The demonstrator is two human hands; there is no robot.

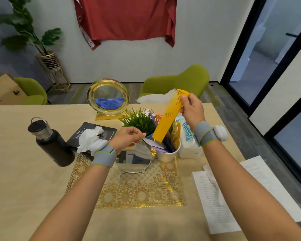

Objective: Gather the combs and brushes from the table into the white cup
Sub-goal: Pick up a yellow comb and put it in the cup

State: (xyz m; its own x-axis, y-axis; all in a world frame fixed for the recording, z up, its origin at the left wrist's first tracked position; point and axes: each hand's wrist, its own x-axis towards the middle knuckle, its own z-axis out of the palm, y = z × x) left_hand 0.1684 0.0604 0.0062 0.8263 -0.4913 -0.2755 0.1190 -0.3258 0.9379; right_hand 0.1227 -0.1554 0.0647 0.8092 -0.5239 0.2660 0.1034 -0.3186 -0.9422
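Just right of the frame's centre, the right hand (191,108) pinches the upper end of a long yellow comb (169,115), its fingers (183,97) closed around the spine while the comb slants down and to the left, its lower end right at the mouth of the white cup (168,154). The cup stands on the tabletop (16,180) at the far edge of a gold patterned mat (137,188), touching or just beside a pack of tissues (188,143) on its right. It already holds a smaller yellow comb (175,133), a purple piece and some dark handles, so room inside looks tight. The left hand (127,137) hovers just left of the cup with fingers loosely curled; whether it has hold of anything cannot be told. The comb looks like light, rigid plastic, smooth enough to slip, with thin teeth that would likely bend or catch on the things already in the cup. Holding it by the solid spine near the top, as now, seems the sound grip, and it probably wants to go in end first, slid along the cup's free side rather than dropped.
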